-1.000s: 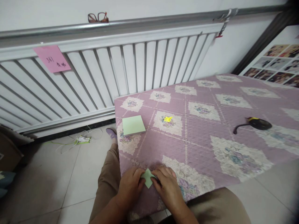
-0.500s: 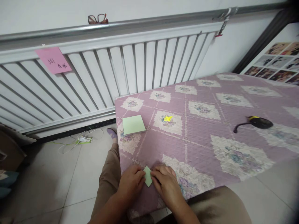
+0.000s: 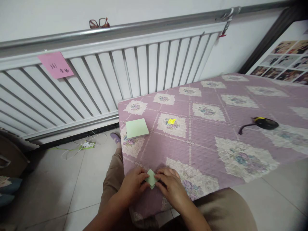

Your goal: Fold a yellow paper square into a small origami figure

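A small folded piece of pale green paper [image 3: 151,178], roughly diamond-shaped, is between my two hands near the table's front left corner. My left hand [image 3: 136,184] pinches its left corner between thumb and fingers. On the opposite side my right hand [image 3: 171,184] grips the right corner the same way. Part of the paper is hidden under the fingertips. Farther back on the table lies a pad of pale green square paper [image 3: 137,128]. To the right of the pad is a small yellow folded paper piece [image 3: 171,121].
A purple floral cloth covers the table [image 3: 175,146]. A black object with a curved thin stem [image 3: 266,123] lies at the right. Behind stands a white radiator [image 3: 141,69] with a pink note [image 3: 56,65]; glasses [image 3: 99,23] rest on the pipe above. Cables and a power strip [image 3: 88,145] lie on the floor.
The green paper's folds look different: a lower layer now shows beneath its bottom edge. Both hands have shifted slightly and still hold its sides. The whole view has tilted a little.
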Action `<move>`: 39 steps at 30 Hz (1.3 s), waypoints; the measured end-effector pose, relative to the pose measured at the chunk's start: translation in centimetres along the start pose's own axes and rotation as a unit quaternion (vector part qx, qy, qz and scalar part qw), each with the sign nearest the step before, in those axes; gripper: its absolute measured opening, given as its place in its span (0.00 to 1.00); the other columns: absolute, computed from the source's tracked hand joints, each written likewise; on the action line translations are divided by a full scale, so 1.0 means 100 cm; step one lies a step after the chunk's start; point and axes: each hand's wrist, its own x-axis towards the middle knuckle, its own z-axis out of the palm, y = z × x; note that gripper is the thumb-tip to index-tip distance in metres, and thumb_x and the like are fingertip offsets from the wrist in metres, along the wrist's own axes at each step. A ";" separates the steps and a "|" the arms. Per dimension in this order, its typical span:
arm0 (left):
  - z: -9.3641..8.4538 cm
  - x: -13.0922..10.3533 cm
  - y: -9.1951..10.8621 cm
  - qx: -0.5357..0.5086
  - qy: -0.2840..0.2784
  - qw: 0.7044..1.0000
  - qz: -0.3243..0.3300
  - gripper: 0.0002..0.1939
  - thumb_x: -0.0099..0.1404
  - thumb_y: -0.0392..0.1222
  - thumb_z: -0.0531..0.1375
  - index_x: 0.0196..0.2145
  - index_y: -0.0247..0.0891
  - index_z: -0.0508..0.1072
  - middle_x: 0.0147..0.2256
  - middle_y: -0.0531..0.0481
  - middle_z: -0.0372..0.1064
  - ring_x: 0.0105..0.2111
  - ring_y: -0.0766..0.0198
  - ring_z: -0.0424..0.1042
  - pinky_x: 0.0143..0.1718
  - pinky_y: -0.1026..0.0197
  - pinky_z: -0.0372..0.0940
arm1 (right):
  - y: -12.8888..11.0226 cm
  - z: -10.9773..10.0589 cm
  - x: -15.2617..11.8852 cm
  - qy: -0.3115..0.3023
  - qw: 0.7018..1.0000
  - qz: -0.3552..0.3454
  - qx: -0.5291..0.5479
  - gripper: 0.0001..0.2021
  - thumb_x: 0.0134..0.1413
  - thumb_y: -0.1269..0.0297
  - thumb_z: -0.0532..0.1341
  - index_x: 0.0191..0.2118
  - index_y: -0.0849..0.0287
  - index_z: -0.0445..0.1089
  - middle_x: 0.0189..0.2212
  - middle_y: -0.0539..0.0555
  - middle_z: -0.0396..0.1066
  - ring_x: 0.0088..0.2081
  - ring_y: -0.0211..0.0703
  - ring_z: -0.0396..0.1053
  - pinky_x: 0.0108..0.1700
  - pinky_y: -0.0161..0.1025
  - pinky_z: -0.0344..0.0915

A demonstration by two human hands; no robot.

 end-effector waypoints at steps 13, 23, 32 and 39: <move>0.005 0.000 0.000 -0.002 0.055 0.998 0.004 0.06 0.62 0.34 0.56 0.31 0.39 0.72 0.36 0.49 0.67 0.38 0.62 0.66 0.40 0.62 0.61 | -0.003 0.008 0.001 0.033 0.999 0.020 -0.037 0.05 0.57 0.68 0.58 0.32 0.52 0.70 0.35 0.49 0.70 0.40 0.44 0.65 0.46 0.45 0.55; 0.009 -0.002 0.002 0.034 0.053 0.997 -0.038 0.06 0.63 0.35 0.55 0.30 0.38 0.70 0.35 0.49 0.66 0.36 0.62 0.66 0.37 0.61 0.60 | -0.001 0.010 0.001 0.045 0.998 0.020 -0.049 0.04 0.54 0.68 0.61 0.31 0.52 0.69 0.35 0.50 0.70 0.39 0.45 0.65 0.45 0.46 0.57; 0.013 -0.005 0.001 0.052 0.069 0.996 -0.038 0.10 0.65 0.35 0.52 0.28 0.38 0.71 0.33 0.49 0.66 0.35 0.62 0.65 0.37 0.61 0.60 | -0.001 0.010 0.002 0.041 0.997 0.021 -0.054 0.04 0.54 0.68 0.61 0.30 0.52 0.68 0.35 0.49 0.70 0.38 0.45 0.65 0.44 0.45 0.57; 0.010 -0.003 0.006 0.080 0.049 0.991 -0.093 0.08 0.64 0.36 0.54 0.28 0.39 0.70 0.34 0.49 0.66 0.35 0.61 0.66 0.35 0.61 0.60 | 0.000 0.013 0.004 0.025 0.996 0.039 -0.077 0.04 0.53 0.68 0.62 0.30 0.52 0.68 0.34 0.49 0.69 0.38 0.45 0.65 0.43 0.45 0.57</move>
